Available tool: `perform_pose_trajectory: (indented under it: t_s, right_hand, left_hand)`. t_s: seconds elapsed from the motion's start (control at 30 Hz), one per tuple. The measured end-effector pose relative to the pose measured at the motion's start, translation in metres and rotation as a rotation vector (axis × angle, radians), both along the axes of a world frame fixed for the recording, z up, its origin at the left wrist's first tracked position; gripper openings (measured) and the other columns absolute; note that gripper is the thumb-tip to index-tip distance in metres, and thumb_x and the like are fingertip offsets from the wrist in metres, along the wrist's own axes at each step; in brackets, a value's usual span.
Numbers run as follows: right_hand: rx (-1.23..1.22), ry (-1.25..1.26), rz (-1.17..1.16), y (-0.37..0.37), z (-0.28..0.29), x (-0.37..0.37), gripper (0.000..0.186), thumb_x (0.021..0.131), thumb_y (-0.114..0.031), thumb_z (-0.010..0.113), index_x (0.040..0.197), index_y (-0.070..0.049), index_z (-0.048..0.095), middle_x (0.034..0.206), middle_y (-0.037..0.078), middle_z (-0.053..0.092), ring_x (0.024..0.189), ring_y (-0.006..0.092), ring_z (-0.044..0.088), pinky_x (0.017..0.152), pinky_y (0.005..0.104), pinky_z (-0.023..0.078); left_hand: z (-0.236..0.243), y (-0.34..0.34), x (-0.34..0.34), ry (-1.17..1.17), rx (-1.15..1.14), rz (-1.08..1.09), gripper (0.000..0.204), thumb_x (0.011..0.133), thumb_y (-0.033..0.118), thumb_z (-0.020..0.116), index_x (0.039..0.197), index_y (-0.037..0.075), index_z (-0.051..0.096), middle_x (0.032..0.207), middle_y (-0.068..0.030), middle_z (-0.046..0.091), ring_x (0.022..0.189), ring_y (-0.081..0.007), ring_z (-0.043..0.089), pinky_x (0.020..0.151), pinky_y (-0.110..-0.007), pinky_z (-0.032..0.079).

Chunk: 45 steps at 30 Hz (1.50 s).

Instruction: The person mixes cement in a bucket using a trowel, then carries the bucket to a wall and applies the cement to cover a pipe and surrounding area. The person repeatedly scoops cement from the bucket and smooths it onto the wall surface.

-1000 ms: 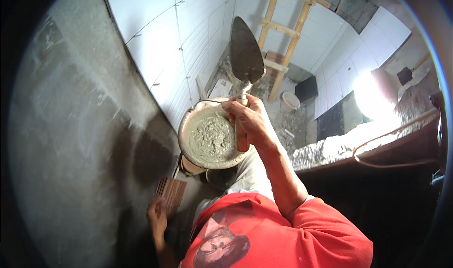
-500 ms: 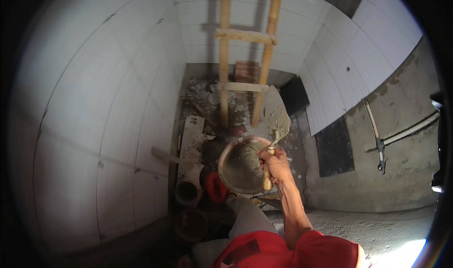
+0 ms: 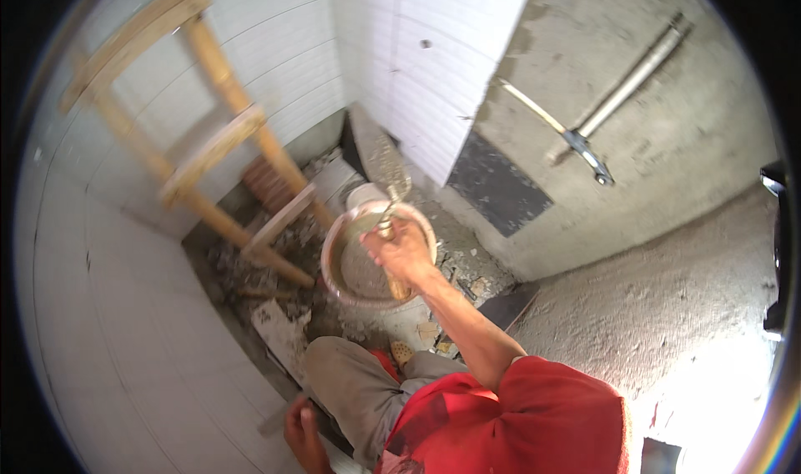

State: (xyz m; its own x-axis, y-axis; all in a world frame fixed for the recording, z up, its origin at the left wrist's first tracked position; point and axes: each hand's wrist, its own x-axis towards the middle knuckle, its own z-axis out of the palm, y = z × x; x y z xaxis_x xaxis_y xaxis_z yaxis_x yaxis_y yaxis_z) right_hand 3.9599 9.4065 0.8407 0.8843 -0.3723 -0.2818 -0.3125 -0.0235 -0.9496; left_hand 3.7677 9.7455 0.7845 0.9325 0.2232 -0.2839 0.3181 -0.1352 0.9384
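Observation:
My right hand [image 3: 399,253] is closed round the wooden handle of a mortar-smeared trowel [image 3: 380,157], whose blade points up and away. Below the hand is a round pinkish basin [image 3: 332,261] with grey, wet-looking contents. My left hand [image 3: 302,428] hangs low at the lower left beside my trouser leg [image 3: 342,374], fingers curled; what it holds, if anything, I cannot make out.
A wooden ladder [image 3: 221,65] leans on white tiles at the left, near reddish bricks [image 3: 263,186]. A dark panel [image 3: 496,182] and white pipes [image 3: 617,86] are on the right cement wall. Rubble [image 3: 242,274] covers the floor. A rough ledge [image 3: 651,290] runs at the right.
The view has swung right. A mortar-filled bucket and a brown grooved tile in my left hand showed earlier; now a different-looking basin lies under the trowel, still in my right hand.

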Motion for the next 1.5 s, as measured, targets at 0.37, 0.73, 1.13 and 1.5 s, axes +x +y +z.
perform_pose_trajectory:
  t_s: [0.37, 0.73, 1.13, 1.5]
  right_hand:
    - [-0.275, 0.08, -0.049, -0.038, 0.026, 0.033, 0.036, 0.085, -0.025, 0.071, 0.107, 0.003, 0.067, 0.081, 0.016, 0.069, 0.081, 0.0242, 0.068, 0.074, 0.0389, 0.053]
    - [-0.207, 0.094, -0.507, -0.035, 0.053, 0.027, 0.021, 0.09, -0.02, 0.073, 0.094, -0.001, 0.068, 0.067, 0.0, 0.059, 0.061, 0.009, 0.054, 0.057, 0.0315, 0.046]
    - [-0.973, 0.003, -0.815, -0.108, -0.001, -0.044, 0.028, 0.091, -0.023, 0.074, 0.109, -0.003, 0.069, 0.096, 0.015, 0.066, 0.091, 0.0394, 0.063, 0.08, 0.0458, 0.051]
    - [-0.701, 0.591, -0.576, -0.089, -0.051, -0.116, 0.029, 0.094, -0.029, 0.07, 0.1, -0.002, 0.061, 0.089, 0.021, 0.068, 0.083, 0.0436, 0.068, 0.07, 0.0521, 0.053]
  left_hand:
    - [-0.107, -0.188, 0.384, 0.03, -0.016, -1.143, 0.093, 0.087, 0.031, 0.085, 0.155, -0.003, 0.031, 0.147, -0.0244, 0.05, 0.132, -0.0312, 0.054, 0.111, -0.039, 0.044]
    - [-0.034, -0.292, 0.461, -0.335, 0.216, -1.514, 0.055, 0.088, 0.038, 0.083, 0.115, -0.004, 0.062, 0.111, -0.0246, 0.069, 0.1, -0.0351, 0.069, 0.085, -0.043, 0.052]
    - [-0.008, -0.376, 0.432, -0.354, 0.541, -1.572, 0.045, 0.079, 0.019, 0.074, 0.114, -0.001, 0.053, 0.103, -0.0291, 0.069, 0.102, -0.0482, 0.067, 0.089, -0.053, 0.051]
    - [-0.054, -0.413, 0.436, 0.066, 0.138, -1.382, 0.041, 0.078, 0.002, 0.065, 0.119, 0.002, 0.065, 0.101, -0.0109, 0.072, 0.088, -0.0204, 0.067, 0.08, -0.036, 0.054]
